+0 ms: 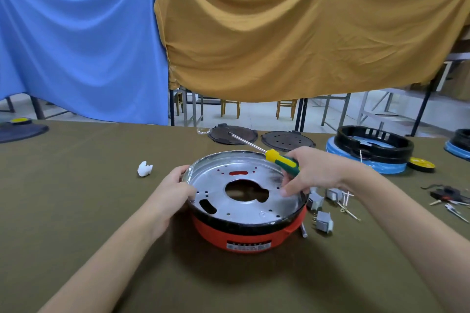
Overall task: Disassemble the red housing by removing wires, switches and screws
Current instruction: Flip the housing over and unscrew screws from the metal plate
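The red housing [248,235] sits on the bench [76,211] between your hands. Your left hand [170,195] curls its fingers over the silver plate's [244,185] rim; your right hand [312,173] grips the screwdriver [274,157], fingertips touching the plate.

1 housing [245,232], 3 switches [323,221].

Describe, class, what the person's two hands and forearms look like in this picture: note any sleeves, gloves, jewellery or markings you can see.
Both the left hand and the right hand are bare, with no gloves. Both forearms are uncovered as far as the picture shows; no sleeve edge appears. No rings, watch, bracelets or markings are visible on either one.
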Demonstrator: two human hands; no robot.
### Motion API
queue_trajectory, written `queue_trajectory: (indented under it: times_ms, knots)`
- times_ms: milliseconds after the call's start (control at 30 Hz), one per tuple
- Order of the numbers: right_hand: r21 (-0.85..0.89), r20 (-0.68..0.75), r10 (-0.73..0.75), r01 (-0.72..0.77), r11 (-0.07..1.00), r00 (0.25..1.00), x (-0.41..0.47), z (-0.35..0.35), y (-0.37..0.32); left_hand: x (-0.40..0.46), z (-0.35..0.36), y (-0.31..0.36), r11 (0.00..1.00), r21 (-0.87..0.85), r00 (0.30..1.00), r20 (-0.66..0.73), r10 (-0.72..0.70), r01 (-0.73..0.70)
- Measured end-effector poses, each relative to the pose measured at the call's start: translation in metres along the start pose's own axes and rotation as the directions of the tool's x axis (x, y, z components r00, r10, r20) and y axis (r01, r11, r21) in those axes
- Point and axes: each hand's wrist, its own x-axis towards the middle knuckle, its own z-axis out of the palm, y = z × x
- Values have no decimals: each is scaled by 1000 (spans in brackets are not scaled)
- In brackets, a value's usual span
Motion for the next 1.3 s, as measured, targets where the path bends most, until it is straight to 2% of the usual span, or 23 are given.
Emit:
queue_trajectory:
  times_ms: [167,367,467,600,633,767,933,1133,1300]
  knots:
    - [-187,143,-3,30,982,990,12,13,-13,0,1,0,999,-21,1000,5,-29,29]
    - [-367,157,47,14,930,986,29,22,-10,0,3,-1,999,3,999,-2,-38,38]
    - [-278,179,11,40,960,984,30,11,-6,1,3,-2,999,-6,999,-8,-37,37]
    - [-165,-104,-20,2,986,994,36,-24,4,2,2,-4,999,-18,999,-4,-32,32]
    - [-166,-123,-3,-17,986,992,37,-30,7,2,3,-4,999,-21,1000,-2,-29,29]
    - [-207,50,122,-109,972,991,35,-29,13,1,2,-3,999,-19,1000,-2,-27,27]
    - [-337,-50,104,-114,934,993,41,-21,11,-1,4,-1,999,-14,999,-17,-30,30]
    - [-346,37,133,-112,932,990,42,-15,10,0,2,1,1000,-20,1000,7,-19,19]
    - [-287,93,156,-124,950,983,34,-17,11,-4,2,6,998,-58,1000,-4,-16,16]
